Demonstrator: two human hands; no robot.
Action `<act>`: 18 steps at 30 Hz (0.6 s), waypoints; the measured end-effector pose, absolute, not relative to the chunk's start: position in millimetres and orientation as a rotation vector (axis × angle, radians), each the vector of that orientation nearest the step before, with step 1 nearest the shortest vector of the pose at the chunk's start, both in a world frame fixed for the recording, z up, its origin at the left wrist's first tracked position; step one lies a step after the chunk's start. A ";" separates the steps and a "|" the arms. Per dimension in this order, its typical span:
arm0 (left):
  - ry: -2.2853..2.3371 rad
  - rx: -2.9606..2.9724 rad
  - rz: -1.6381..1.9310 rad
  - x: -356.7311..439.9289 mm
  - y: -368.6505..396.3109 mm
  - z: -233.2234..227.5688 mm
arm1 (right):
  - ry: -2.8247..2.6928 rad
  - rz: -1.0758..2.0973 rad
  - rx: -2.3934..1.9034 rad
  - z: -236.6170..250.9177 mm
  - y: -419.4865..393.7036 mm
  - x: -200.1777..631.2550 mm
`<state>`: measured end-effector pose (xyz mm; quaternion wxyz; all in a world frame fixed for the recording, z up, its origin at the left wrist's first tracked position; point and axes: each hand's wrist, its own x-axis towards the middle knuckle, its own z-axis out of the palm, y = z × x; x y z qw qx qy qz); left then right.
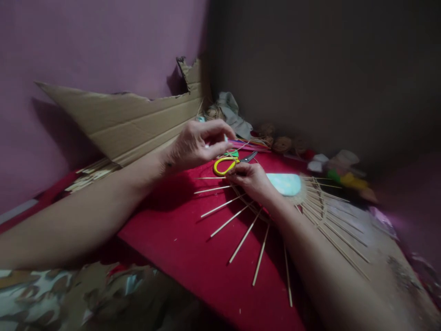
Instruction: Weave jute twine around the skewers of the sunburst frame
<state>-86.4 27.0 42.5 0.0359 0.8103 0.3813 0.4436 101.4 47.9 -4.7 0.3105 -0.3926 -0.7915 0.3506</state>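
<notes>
A: Where do the person's hands sit?

B: Both are over the red cloth (pixel 179 239), close together. The left hand (pixel 196 147) is raised a little above the cloth, fingers curled with thumb and forefinger pinched together; something thin seems to be caught between them, but it is too small and blurred to name. The right hand (pixel 253 181) lies low, fingers bent down onto the sunburst of wooden sticks (pixel 241 220), pressing at its inner ring

A: And that stick piece, where is it?

B: Flat on the cloth, right under the right hand and wrist. Its sticks fan outward toward the person and off to the right, and a pale blue oval (pixel 285 184) sits at its centre, just beside the right hand's knuckles

A: What lies about the hands?

B: Yellow-handled scissors (pixel 228 164) rest on the cloth between the two hands, blades pointing away. Behind them is a bundle of coloured strips (pixel 250 144), then balls of twine (pixel 282 145) along the dark wall. A torn sheet of cardboard (pixel 138 122) leans against the pink wall on the left. Small bright pompoms (pixel 346 177) sit to the far right, blurred
</notes>
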 end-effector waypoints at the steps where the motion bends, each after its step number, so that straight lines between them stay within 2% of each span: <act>1: 1.097 2.529 1.300 -84.4 26.8 41.8 | -2.101 0.908 -1.031 -4.6 47.7 101.4; 4: 0.955 2.637 1.050 -79.1 31.5 37.2 | -2.134 0.858 -1.040 -4.0 47.4 102.0; 12: 1.005 2.490 0.285 -103.4 49.2 44.4 | -2.125 0.850 -1.088 3.1 46.6 104.3; 15: 0.991 2.375 0.102 -115.8 52.9 49.0 | -2.136 0.815 -1.086 6.7 44.7 103.9; 18: 0.982 2.375 0.062 -121.2 53.8 51.6 | -2.194 0.713 -1.077 7.9 44.4 104.4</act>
